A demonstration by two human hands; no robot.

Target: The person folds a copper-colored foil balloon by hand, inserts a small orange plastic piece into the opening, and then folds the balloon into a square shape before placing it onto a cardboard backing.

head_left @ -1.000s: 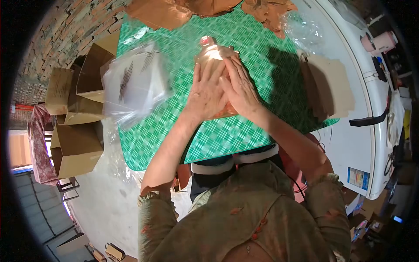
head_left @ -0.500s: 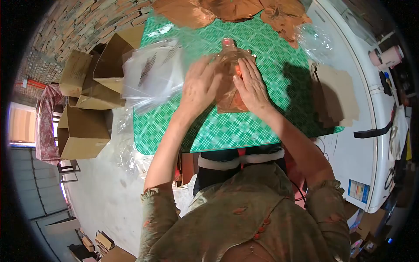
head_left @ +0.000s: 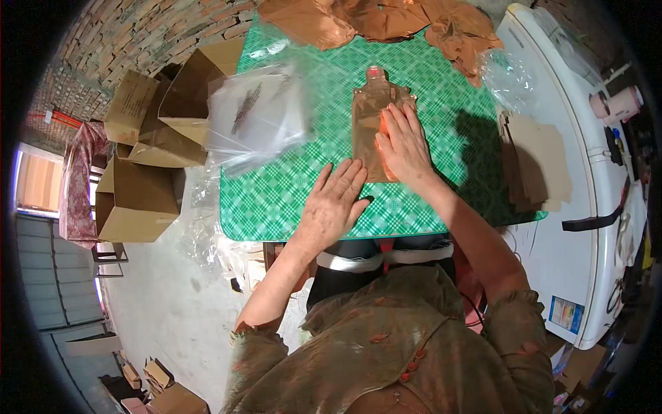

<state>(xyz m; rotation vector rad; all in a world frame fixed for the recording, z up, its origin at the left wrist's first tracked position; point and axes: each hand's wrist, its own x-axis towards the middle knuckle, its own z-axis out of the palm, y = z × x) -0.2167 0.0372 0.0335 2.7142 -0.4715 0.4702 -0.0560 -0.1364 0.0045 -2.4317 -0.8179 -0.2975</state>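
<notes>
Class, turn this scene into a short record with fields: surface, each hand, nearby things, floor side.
Surface: green checked tabletop
Left hand: palm down, by the near left corner of a flat copper-coloured film piece
Right hand: laid flat on the film piece's right side
Nearby, left: clear plastic sheets
Nearby, right: flat cardboard pieces
Far edge: more copper-coloured film
Floor side, left: open cardboard boxes
</notes>
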